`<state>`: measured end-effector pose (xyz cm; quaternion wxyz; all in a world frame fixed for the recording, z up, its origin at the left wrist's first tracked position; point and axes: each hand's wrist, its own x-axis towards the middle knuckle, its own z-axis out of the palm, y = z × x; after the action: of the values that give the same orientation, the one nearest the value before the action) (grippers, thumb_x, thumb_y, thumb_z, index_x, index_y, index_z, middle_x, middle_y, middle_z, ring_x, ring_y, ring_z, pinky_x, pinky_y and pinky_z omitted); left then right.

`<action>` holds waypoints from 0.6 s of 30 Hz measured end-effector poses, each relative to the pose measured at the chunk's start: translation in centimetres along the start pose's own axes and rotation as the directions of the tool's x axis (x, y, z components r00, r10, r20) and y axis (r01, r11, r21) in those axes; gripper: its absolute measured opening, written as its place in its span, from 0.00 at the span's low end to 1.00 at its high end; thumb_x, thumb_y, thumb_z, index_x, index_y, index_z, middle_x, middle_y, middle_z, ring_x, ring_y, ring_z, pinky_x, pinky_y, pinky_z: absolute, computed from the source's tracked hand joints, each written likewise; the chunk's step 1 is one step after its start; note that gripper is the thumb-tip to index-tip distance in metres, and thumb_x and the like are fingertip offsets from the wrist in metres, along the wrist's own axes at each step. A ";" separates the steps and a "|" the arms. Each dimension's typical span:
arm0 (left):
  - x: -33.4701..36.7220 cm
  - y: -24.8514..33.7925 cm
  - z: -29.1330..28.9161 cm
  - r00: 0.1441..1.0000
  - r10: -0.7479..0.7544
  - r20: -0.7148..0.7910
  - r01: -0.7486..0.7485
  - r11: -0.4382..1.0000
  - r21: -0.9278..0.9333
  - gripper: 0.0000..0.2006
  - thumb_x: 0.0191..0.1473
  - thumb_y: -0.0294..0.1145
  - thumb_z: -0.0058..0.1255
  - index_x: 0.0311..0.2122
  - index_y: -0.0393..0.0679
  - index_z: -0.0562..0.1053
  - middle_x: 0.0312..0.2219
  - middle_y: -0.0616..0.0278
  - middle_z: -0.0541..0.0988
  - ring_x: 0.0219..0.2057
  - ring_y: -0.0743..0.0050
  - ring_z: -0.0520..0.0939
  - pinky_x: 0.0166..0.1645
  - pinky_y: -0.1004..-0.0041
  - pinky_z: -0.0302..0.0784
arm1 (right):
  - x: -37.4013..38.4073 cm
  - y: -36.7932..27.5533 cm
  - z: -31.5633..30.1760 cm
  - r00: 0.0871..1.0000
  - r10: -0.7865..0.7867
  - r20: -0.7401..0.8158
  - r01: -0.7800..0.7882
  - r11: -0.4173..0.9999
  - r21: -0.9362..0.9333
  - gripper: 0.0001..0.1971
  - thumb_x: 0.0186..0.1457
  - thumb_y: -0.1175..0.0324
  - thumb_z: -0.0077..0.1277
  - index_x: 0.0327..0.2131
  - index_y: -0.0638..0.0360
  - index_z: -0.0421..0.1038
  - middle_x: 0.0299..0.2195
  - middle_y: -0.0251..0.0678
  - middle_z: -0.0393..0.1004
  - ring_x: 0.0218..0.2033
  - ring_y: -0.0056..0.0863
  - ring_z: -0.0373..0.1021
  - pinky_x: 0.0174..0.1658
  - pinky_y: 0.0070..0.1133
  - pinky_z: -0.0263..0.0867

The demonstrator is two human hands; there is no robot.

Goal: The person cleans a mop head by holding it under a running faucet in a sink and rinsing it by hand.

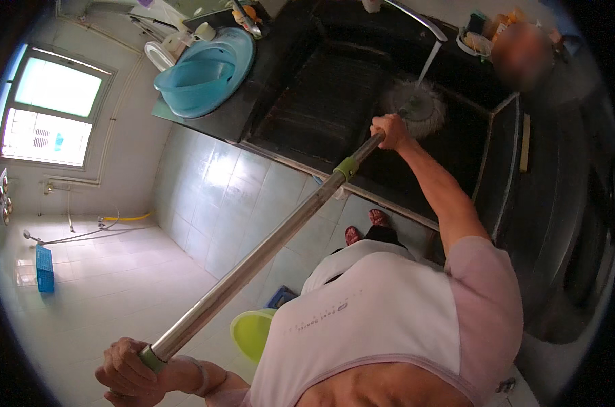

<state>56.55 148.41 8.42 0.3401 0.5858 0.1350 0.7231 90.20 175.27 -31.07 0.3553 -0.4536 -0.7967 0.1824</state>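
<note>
A mop with a long metal handle [246,264] slants from the lower left up to the sink. My left hand [134,373] is closed round its green end cap, low on the left. Farther up, my right hand [391,131] grips the shaft just short of the head, beyond a green collar [347,167]. The round, shaggy grey mop head [419,108] is inside the dark sink [450,156]. From the curved faucet [426,24] a stream of water runs down onto its strands.
Blue basins [206,81] sit on the counter left of the sink. Bottles and a sponge-like item stand near a white dish [475,45] at the back right. A lime-green bucket [252,334] is beside my legs. A blue basket [44,268] is by the left wall.
</note>
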 end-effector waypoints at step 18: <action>-0.7 -0.6 0.3 0.978 0.152 -0.139 -0.159 0.987 -0.037 0.17 0.48 0.44 0.35 0.13 0.46 0.58 0.04 0.72 0.60 0.07 0.83 0.61 0.14 0.81 0.60 | 0.1 0.8 -0.3 0.996 -0.090 -0.019 0.091 0.985 0.146 0.09 0.20 0.66 0.50 0.11 0.52 0.60 0.13 0.32 0.64 0.15 0.33 0.62 0.19 0.26 0.55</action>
<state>57.11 148.30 7.59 0.2864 0.5355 0.0942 0.7889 90.83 175.79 -31.32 0.4006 -0.3906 -0.7986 0.2215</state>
